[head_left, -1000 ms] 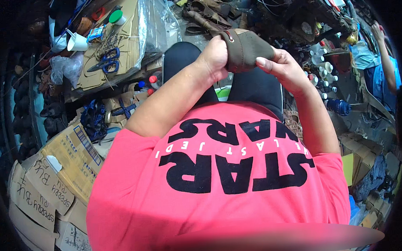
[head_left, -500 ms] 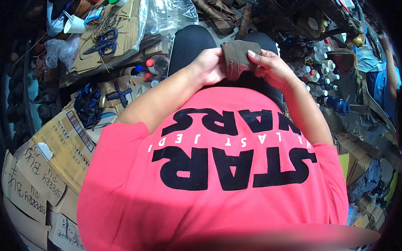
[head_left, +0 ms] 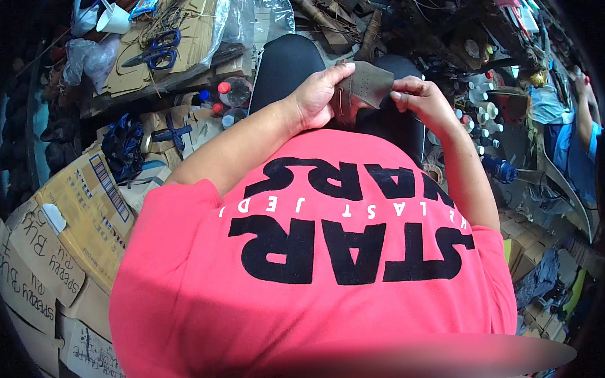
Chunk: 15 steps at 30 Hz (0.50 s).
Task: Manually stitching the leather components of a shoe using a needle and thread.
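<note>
Above my lap I hold a brown leather piece [head_left: 368,85] with small holes along it and a reddish-brown lace or stitch on its left part. My left hand [head_left: 318,95] grips its left side, thumb on top and fingers partly hidden behind it. At the piece's right edge is my right hand [head_left: 418,103], its thumb and forefinger pressed together. Whether they pinch the leather's edge or something thin such as a thread is too small to tell.
Blue-handled scissors [head_left: 159,50] lie on stacked cardboard [head_left: 129,78] at the far left, near a white cup [head_left: 113,19]. Bottles [head_left: 234,93] stand left of my knee, with several more bottles [head_left: 479,106] on the right. Another person's arm [head_left: 585,109] shows at the far right.
The leather piece has been turned and opened out, showing its holed face. My left thumb has moved onto its top, and my right hand has shifted to its right edge, fingers now pinched.
</note>
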Motion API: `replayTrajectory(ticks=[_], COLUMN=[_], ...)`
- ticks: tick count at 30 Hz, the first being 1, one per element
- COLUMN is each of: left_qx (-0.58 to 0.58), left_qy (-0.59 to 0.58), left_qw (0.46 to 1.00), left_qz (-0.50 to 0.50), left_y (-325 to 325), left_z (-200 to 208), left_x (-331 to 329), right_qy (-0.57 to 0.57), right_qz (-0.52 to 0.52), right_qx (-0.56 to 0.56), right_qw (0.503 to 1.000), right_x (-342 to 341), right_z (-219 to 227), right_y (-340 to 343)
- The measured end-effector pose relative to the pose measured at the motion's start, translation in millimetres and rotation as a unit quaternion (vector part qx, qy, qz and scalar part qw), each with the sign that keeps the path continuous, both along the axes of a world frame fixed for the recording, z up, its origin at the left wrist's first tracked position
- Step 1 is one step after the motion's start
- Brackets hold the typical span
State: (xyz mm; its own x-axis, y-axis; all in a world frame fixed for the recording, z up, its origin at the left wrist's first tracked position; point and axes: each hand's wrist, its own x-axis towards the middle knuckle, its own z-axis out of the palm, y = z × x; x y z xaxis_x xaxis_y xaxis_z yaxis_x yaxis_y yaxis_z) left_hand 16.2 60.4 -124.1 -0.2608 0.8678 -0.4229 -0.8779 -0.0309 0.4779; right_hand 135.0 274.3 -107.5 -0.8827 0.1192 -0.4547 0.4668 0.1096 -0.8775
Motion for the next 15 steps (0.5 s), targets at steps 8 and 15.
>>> replayTrajectory(ticks=[8, 15], left_qx=[-0.009, -0.004], left_qy=[0.001, 0.021], left_qw=[1.0, 0.999], left_qz=[0.017, 0.028], left_y=[-0.1, 2.2], left_z=[-2.0, -0.6], left_x=[-1.2, -1.7], right_qy=[0.074, 0.026], right_qz=[0.081, 0.129], right_qx=[-0.119, -0.168], right_qw=[0.987, 0.977], right_x=[-27.2, -36.2], right_z=[-9.8, -9.6], right_y=[-8.3, -9.3])
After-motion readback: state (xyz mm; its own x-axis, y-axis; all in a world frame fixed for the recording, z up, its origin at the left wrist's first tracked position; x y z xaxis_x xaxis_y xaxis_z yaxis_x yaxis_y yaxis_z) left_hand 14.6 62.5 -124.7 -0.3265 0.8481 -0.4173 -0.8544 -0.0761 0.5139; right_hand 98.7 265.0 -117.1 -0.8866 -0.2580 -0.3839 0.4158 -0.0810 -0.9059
